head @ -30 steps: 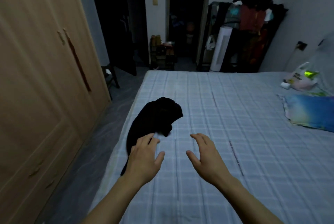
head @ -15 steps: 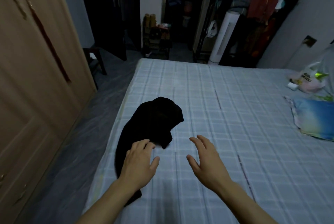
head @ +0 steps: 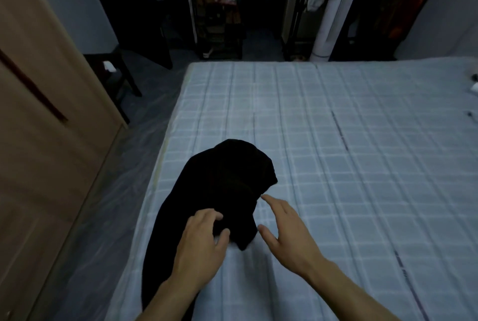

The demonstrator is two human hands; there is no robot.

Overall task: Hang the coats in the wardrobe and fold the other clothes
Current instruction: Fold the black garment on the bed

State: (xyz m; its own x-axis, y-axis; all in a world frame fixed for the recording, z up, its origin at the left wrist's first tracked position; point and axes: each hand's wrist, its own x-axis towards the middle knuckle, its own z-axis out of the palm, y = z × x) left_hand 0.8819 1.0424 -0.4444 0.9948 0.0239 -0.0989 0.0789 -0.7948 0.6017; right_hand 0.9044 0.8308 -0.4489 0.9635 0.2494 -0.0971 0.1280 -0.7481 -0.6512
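A: Where was the crumpled black cloth garment (head: 222, 191)?

B: On the pale blue checked bed sheet (head: 336, 152), near the bed's left edge, partly under the left hand (head: 201, 245).

A: Was that hand gripping it?

B: Its fingers curled onto the cloth, thumb beside the lower fold; a true pinch I couldn't tell. The right hand (head: 289, 238) hovered just right of the garment, fingers spread, holding nothing.

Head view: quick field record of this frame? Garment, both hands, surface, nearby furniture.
garment: black garment, crumpled, near the bed's left edge
left hand: left hand on the garment, fingers curled into the cloth
right hand: right hand fingers spread, beside the garment's right edge, holding nothing
surface: bed with pale checked cover
furniture: wooden wardrobe at left, doors closed
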